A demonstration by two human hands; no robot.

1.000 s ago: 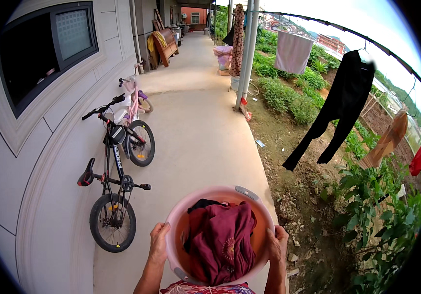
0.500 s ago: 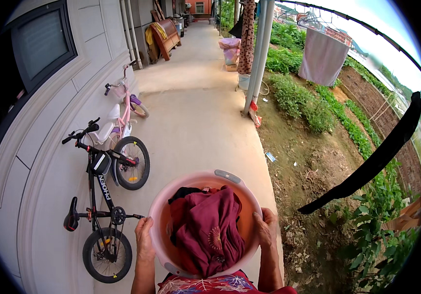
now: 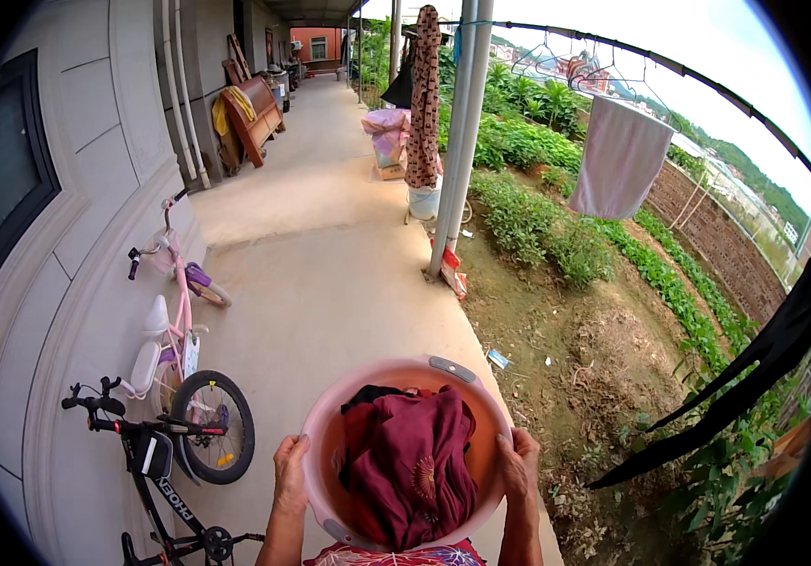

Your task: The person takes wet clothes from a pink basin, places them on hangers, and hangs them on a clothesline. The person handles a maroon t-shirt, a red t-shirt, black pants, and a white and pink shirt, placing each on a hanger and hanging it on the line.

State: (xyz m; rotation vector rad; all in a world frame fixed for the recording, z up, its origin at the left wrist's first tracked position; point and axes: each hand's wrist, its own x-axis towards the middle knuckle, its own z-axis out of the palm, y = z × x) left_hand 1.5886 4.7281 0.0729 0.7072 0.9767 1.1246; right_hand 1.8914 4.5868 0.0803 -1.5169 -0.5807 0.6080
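Between my hands is a round pink plastic basin (image 3: pixel 328 409), carried level in front of my body. My left hand (image 3: pixel 290 472) grips its left rim, and my right hand (image 3: pixel 520 464) is closed on the right rim. Inside lies a heap of dark red cloth (image 3: pixel 405 462) with a fan-like print, bunched up with some black fabric (image 3: pixel 368 395) at its far side. Whether the cloth is one garment or several, I cannot tell. The undersides of the basin and most fingertips are hidden.
A black bicycle (image 3: pixel 151 457) and a pink one (image 3: pixel 179 311) stand along the left wall. Ahead on the walkway are a pole (image 3: pixel 462 141), a hanging patterned cloth (image 3: pixel 422 104) and a white bucket (image 3: pixel 423 202). A pale towel (image 3: pixel 620 156) hangs over the garden, right of the walkway's edge.
The view has tilted up and moved forward along the walkway. The bicycles have slid lower and left in the picture. Both hands keep their hold on the basin.
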